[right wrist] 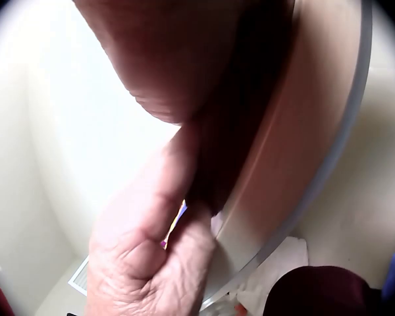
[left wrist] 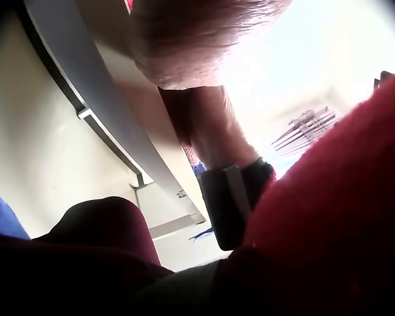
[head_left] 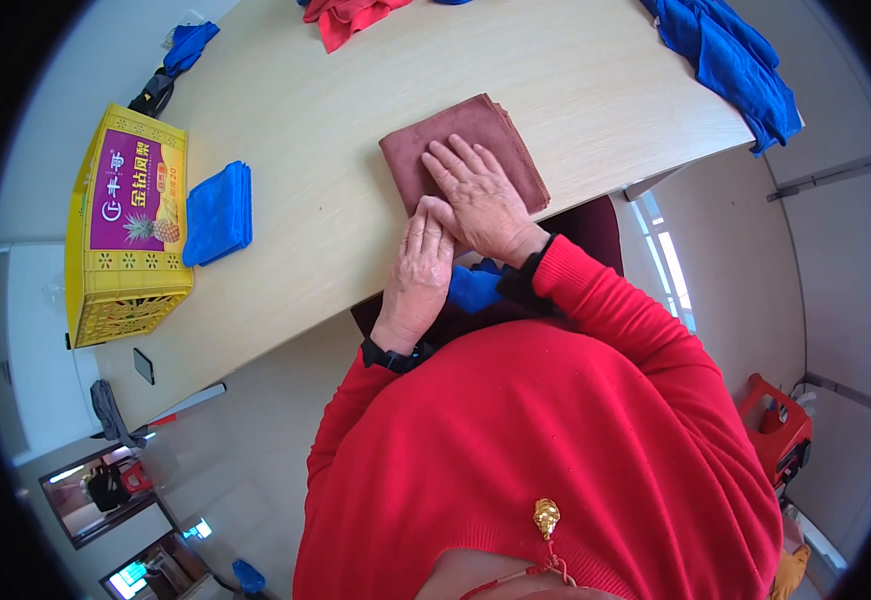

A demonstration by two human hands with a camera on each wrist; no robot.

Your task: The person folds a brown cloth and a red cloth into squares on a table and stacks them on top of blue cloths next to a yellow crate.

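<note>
A folded brown cloth lies at the table's front edge in the head view. My right hand rests on top of it, palm down with the fingers stretched out. My left hand is at the cloth's near left corner, fingers straight and close together, its fingertips beside the right thumb. In the right wrist view the left hand shows below the dark underside of the right one. From the left wrist, the right hand appears past the blurred left hand, at the table edge.
On the pale table, a yellow crate stands at the left with a folded blue cloth against it. A phone lies near the left corner. Red cloth is at the far side; blue cloth hangs over the right edge.
</note>
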